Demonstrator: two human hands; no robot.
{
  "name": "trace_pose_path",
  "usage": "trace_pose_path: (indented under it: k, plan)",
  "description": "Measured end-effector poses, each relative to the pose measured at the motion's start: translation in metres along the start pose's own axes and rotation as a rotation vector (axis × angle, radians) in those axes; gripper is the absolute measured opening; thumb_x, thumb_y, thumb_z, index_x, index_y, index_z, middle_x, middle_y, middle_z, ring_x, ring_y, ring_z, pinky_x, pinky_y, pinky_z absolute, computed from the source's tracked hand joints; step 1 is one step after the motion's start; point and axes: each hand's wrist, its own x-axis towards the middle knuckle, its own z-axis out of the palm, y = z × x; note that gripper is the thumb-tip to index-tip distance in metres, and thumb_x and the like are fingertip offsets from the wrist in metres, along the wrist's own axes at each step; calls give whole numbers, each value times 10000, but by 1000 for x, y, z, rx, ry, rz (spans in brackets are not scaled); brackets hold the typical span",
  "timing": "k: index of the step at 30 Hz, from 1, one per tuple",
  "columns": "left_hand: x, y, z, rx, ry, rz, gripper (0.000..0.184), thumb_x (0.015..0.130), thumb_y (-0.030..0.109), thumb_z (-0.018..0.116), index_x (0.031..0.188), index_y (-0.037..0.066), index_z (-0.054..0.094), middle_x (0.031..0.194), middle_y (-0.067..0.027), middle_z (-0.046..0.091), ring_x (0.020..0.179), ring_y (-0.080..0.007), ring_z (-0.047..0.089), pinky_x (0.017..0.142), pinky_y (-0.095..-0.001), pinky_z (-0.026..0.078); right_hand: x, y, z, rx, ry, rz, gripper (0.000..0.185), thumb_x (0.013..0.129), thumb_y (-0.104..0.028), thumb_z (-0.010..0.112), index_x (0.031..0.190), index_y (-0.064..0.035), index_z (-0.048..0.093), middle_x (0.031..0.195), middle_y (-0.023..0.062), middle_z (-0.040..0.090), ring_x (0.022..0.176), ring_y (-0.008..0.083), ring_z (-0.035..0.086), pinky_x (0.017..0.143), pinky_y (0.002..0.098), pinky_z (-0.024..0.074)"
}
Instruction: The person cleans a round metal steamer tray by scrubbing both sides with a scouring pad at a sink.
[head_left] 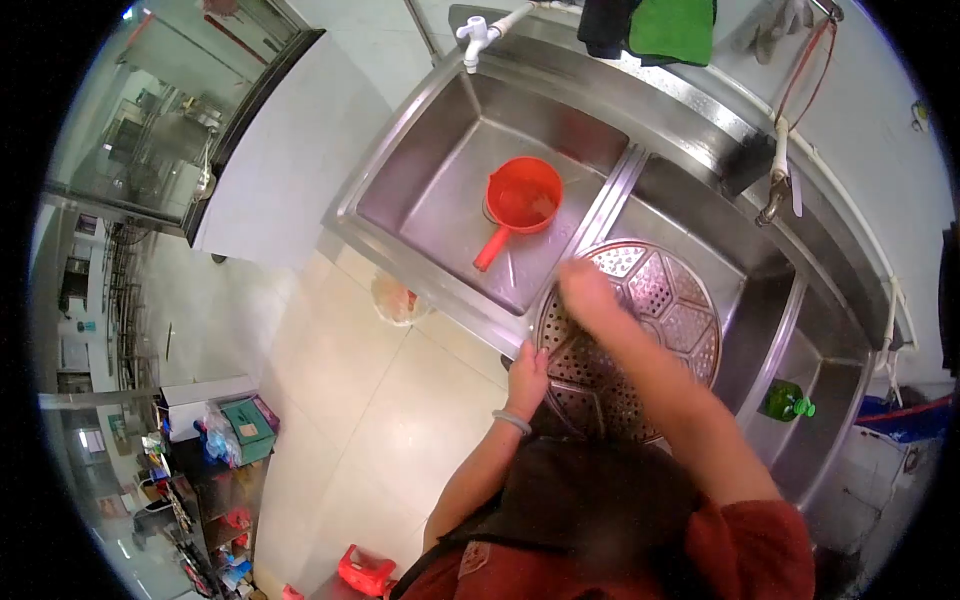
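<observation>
A round metal steamer tray [680, 320], perforated and divided into panels, lies tilted over the front edge of the middle sink basin. My left hand [528, 378], with a pale band at the wrist, grips the tray's left rim. Over the tray's upper left part is my right hand [588, 292], smeared by motion. Its fingers do not show clearly, and whether anything is in them is hidden. In the left basin sits a red plastic dipper [524, 195] with its handle pointing toward the front.
A white tap [478, 42] overhangs the left basin [420, 190], and a metal tap [775, 200] stands by the middle one. A green bottle [785, 400] lies in the right basin. Green and black cloths [670, 30] hang behind. A red stool [365, 570] stands on the floor.
</observation>
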Motion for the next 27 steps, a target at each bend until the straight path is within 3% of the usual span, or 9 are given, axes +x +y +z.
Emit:
trace_pose_path:
  k: [2, 4, 6, 9, 13, 16, 18, 21, 27]
  plan:
    - [-1, 1, 0, 20, -4, -10, 194, 974, 189, 515, 1045, 11, 485, 889, -293, 605, 844, -504, 584, 702, -538, 459, 25, 27, -17, 61, 64, 63, 79, 767, -59, 577, 764, -11, 640, 792, 195, 639, 755, 367, 657, 692, 450, 555]
    - [0, 4, 0, -17, 34, -2, 207, 967, 203, 531, 1000, 4, 486, 874, -300, 604, 838, -509, 577, 704, -554, 443, 13, 24, -16, 47, 97, 56, 86, 766, -77, 589, 793, -11, 638, 798, 187, 635, 756, 368, 656, 691, 451, 554]
    - [4, 6, 0, -19, 35, 7, 203, 967, 197, 531, 1011, 4, 490, 879, -297, 606, 843, -506, 579, 708, -545, 447, -8, -5, -2, 25, -32, 11, 100, 766, -85, 594, 821, -13, 634, 813, 185, 628, 780, 368, 654, 721, 459, 546]
    - [-1, 7, -1, -53, 19, -22, 198, 966, 186, 529, 1036, 3, 498, 894, -290, 611, 853, -497, 587, 719, -524, 458, -42, -48, -9, 186, 25, -137, 99, 752, -71, 591, 832, -28, 632, 828, 184, 618, 811, 358, 633, 717, 459, 529]
    - [2, 9, -5, -101, -18, -19, 206, 966, 180, 525, 1077, 7, 507, 931, -284, 623, 873, -480, 602, 745, -494, 477, 8, 9, -4, 25, 21, 26, 130, 784, -52, 549, 871, -3, 632, 933, 196, 622, 863, 365, 646, 783, 456, 543]
    - [4, 5, -4, -72, -4, 4, 213, 964, 182, 526, 1087, 9, 506, 932, -283, 626, 892, -481, 604, 750, -502, 476, 13, 5, -23, 30, -21, 143, 151, 799, -63, 538, 895, 9, 631, 922, 197, 616, 843, 367, 643, 772, 449, 547]
    - [8, 2, -4, -50, -55, -43, 219, 963, 186, 525, 1092, 11, 506, 937, -286, 625, 898, -486, 602, 757, -513, 473, -16, -20, 4, 7, -31, -4, 118, 779, -49, 548, 857, -11, 628, 842, 170, 597, 810, 356, 633, 746, 440, 537]
    - [4, -11, 4, -143, -11, -6, 235, 962, 195, 529, 1103, 8, 508, 952, -289, 623, 901, -484, 601, 766, -513, 471, -46, -41, -6, 226, 12, -215, 122, 790, -51, 541, 871, -14, 625, 872, 163, 596, 868, 346, 628, 754, 444, 528]
    - [2, 1, -4, -126, -56, -56, 264, 961, 185, 519, 1152, 4, 514, 986, -282, 629, 934, -466, 608, 798, -486, 479, 23, 17, -23, 46, 86, 95, 115, 792, -63, 554, 868, -10, 622, 879, 187, 610, 854, 347, 637, 749, 436, 539]
